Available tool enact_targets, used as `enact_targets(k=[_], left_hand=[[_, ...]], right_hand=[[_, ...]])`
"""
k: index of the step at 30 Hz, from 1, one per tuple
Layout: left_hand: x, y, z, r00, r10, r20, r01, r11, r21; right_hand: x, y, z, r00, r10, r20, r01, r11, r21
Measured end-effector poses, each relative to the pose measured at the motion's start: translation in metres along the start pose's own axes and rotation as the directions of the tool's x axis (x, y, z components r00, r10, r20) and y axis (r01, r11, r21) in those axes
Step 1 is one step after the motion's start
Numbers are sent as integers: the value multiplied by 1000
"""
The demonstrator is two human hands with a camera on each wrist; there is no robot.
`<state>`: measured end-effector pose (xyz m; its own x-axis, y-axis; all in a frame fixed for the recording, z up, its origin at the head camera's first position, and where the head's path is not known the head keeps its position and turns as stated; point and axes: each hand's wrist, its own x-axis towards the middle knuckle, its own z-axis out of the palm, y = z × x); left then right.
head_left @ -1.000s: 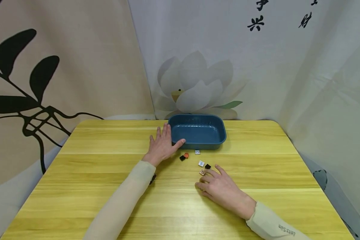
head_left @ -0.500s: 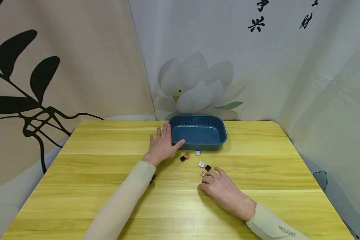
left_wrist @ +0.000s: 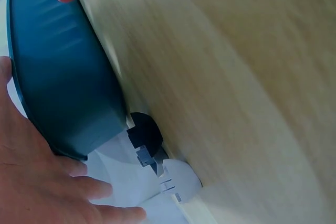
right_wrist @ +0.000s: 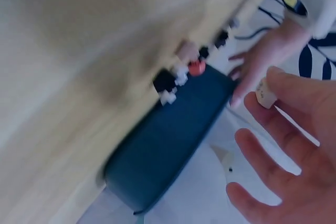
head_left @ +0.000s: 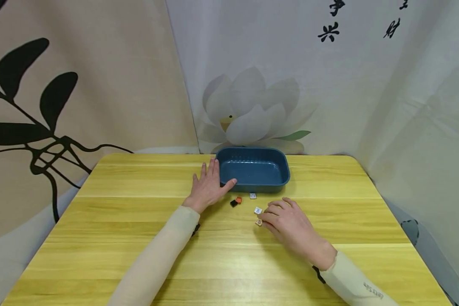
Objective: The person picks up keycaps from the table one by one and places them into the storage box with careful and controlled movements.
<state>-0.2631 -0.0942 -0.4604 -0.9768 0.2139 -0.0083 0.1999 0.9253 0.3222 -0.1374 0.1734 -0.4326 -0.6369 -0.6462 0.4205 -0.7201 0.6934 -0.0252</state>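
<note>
My left hand (head_left: 206, 189) rests with spread fingers along the left side of a dark blue rectangular tray (head_left: 256, 188), its thumb by the front rim. In the right wrist view, my right hand (right_wrist: 299, 135) pinches a small off-white block-like piece with dark marks (right_wrist: 265, 94) between thumb and index finger; the other fingers are loosely bent. In the head view this hand covers its own held piece. Beside its fingertips lie a white marked piece (head_left: 258, 210) and a cream one (head_left: 259, 222). A black piece (right_wrist: 165, 80) shows in the right wrist view.
Before the tray lie an orange piece (head_left: 239, 199), a black piece (head_left: 234, 203) and another white piece (head_left: 253, 196). The left wrist view shows a black piece (left_wrist: 146, 132) and a white piece (left_wrist: 181, 180) close to the left hand. A curtain hangs behind the table (head_left: 118, 221).
My right hand has moved forward and a little to the right, now covering the black piece that was visible beside it. My left hand and the tray keep their places.
</note>
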Motion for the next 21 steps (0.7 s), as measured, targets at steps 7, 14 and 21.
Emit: enact_targets(k=[7,14,21], left_hand=[[-2,0,0,1000,9,-25,-10,1000,-8],[-1,1,1,1000,4,-25,-4,1000,-8],[-2,2,1,1000,-3,-24,2,1000,-27]], right_hand=[[14,13,-8,993,64,-98,-64,998,2],[30,26,-11,973,152,-175,-145,988,55],[46,37,-5,959,231,-163,-217,971,101]])
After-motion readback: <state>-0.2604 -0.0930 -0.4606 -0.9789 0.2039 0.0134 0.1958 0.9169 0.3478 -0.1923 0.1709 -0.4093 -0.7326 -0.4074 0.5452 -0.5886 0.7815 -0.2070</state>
